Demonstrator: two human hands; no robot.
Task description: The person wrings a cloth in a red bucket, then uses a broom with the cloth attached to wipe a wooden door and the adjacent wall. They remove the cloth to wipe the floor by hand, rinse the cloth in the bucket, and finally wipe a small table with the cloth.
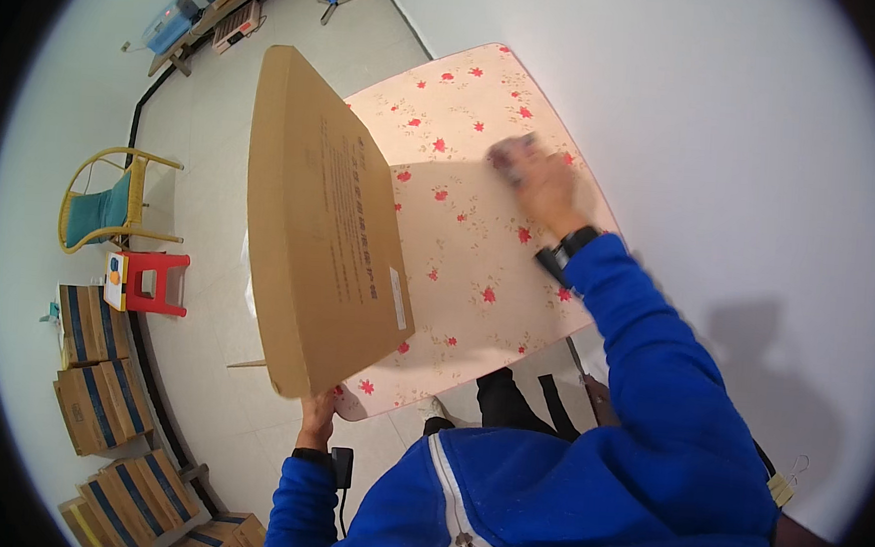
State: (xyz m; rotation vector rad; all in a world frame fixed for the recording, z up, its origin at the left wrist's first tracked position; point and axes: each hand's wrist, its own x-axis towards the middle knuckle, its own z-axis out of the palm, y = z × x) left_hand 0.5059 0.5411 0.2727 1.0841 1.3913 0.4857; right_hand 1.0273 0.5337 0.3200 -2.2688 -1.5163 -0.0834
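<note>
A large flat brown cardboard box [335, 222] stands on its edge over the left side of a table [446, 259] with a red-flower cover. The box bears print and a white label. My left hand [316, 416] grips its near lower corner, fingers partly hidden by the cardboard. Over the table's right side, my right hand [551, 190] is blurred by motion. It holds a small dark reddish object [511, 156], too blurred to name. The object is apart from the box.
Left of the table stand a yellow armchair [138, 187] with a teal cushion and a red plastic stool [159, 283]. Stacked cartons [102, 407] line the left wall. A white wall [685, 153] borders the table's right side. A low bench [197, 26] holds more cardboard.
</note>
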